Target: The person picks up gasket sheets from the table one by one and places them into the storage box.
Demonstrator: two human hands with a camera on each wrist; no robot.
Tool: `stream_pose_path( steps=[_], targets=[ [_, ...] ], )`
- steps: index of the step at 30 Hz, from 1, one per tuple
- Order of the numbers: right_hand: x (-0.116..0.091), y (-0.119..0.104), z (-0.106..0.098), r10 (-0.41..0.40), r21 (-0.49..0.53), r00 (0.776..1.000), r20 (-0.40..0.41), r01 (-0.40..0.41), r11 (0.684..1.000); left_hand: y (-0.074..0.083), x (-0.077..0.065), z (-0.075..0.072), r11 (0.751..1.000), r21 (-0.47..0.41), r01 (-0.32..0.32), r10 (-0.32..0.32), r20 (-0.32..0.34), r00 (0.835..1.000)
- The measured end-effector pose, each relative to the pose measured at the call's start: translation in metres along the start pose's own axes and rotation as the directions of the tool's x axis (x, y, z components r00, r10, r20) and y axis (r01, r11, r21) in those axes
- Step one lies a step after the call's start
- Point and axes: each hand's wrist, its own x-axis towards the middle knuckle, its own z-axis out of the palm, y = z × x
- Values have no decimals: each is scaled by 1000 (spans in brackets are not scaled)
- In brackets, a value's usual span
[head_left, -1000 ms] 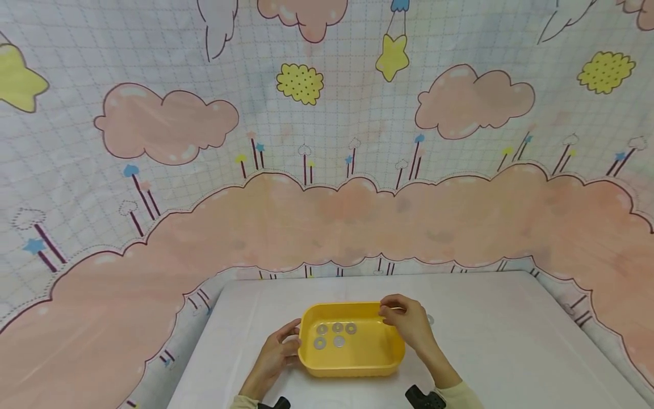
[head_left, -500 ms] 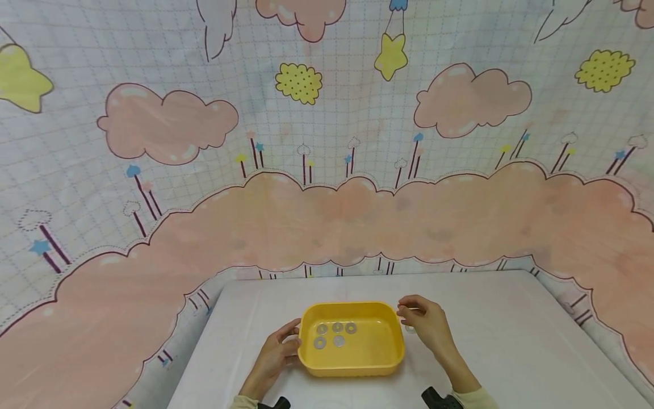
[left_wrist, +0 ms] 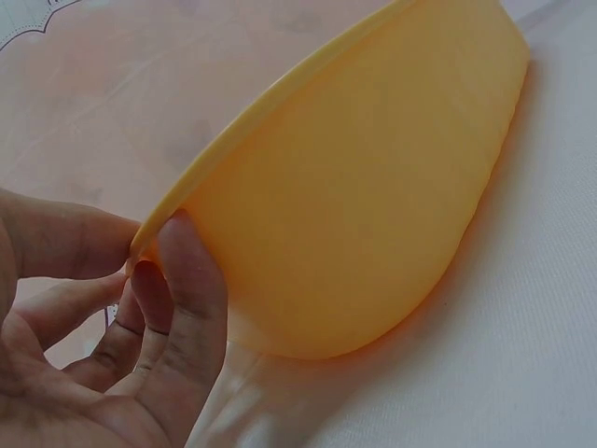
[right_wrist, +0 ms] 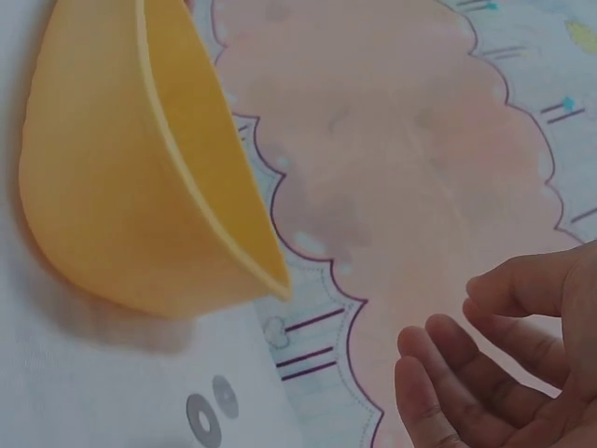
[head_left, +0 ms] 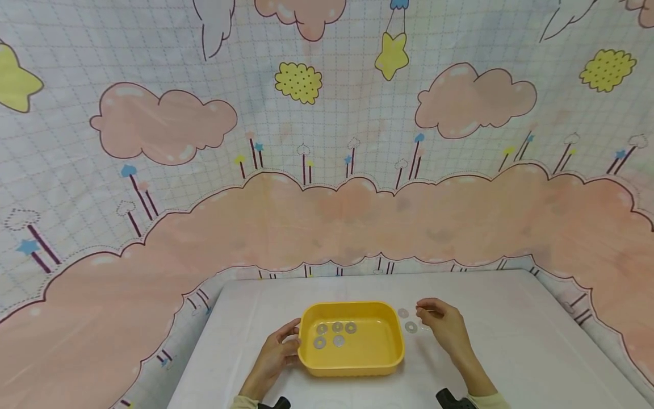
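A yellow rectangular tray (head_left: pixel 352 366) sits on the white tabletop, with several flat metal washers (head_left: pixel 319 342) lying in its left half. My left hand (head_left: pixel 271 359) grips the tray's left end; in the left wrist view the thumb (left_wrist: pixel 193 266) presses the outer wall under the rim, opposite the fingers. Just right of the tray, my right hand (head_left: pixel 447 332) is over the table with loosely curled fingers. No object shows between those fingers (right_wrist: pixel 494 383) in the right wrist view. Two washers, one nearer (head_left: pixel 411 327) and one farther (head_left: pixel 403 313), lie between tray and right hand.
A pale washer edge (head_left: pixel 424 328) shows by the right hand, partly hidden. The white tabletop (head_left: pixel 521 341) extends to the right. Behind it hangs a patterned cloth (head_left: pixel 327 221) with clouds and stars.
My right hand has moved right, from over the tray's right rim to beside the tray, uncovering the two washers on the table. The left hand and tray have stayed put.
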Motion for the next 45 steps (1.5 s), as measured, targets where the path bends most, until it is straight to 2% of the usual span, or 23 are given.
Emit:
stream_pose_path(
  steps=[18,25,38,45],
  targets=[
    [11,34,-19,7,-86,996,-87,-14,996,-4,1,-2,1000,-1,-7,7,2,1000],
    [19,48,-21,33,-97,996,-87,-41,994,-3,1,-3,1000,-7,-12,12,9,1000],
    [29,72,-15,21,-155,995,-93,-36,987,-3,-1,0,1000,-1,-6,6,-4,1000],
    [33,87,-9,24,-211,998,-54,-35,977,-3,-1,0,1000,-1,-2,2,-8,1000]
  ],
)
